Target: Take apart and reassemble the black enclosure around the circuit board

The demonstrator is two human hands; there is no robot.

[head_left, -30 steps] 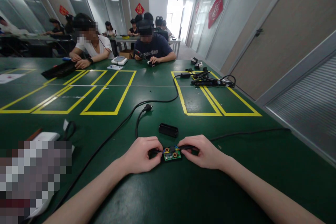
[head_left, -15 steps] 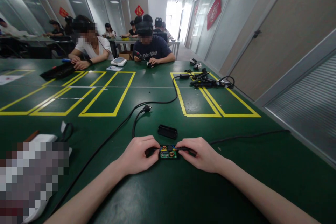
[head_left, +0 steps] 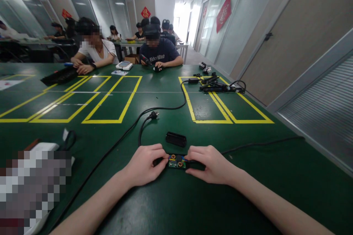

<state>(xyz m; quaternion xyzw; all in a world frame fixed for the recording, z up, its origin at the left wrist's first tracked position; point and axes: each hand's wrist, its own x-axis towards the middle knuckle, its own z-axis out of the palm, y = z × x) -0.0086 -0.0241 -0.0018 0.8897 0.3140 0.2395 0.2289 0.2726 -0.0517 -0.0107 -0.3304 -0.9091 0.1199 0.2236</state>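
Observation:
A small green circuit board (head_left: pixel 177 162) with copper-wound coils and blue and yellow wires lies flat in front of me, apparently in a black case half. My left hand (head_left: pixel 149 165) is closed in a pinch at its left end, where a black cable enters. At the opposite end, my right hand (head_left: pixel 209 163) has its fingertips on the wires and its thumb at the lower corner. The black cable there runs under the right palm. Just beyond the board sits an open black plastic cover (head_left: pixel 175 138), hollow side up.
A power plug (head_left: pixel 153 115) on a black cord lies past my left hand. Another cord (head_left: pixel 264 143) stretches right. Tangled black adapters (head_left: pixel 217 86) rest at the back right, near yellow tape rectangles. Two people work across the green table (head_left: pixel 154 205). A blurred-out item (head_left: pixel 33 187) is at left.
My right thumb has moved down and away from the fingers, to the board's lower right corner. The left hand keeps its pinch. The view has shifted very slightly.

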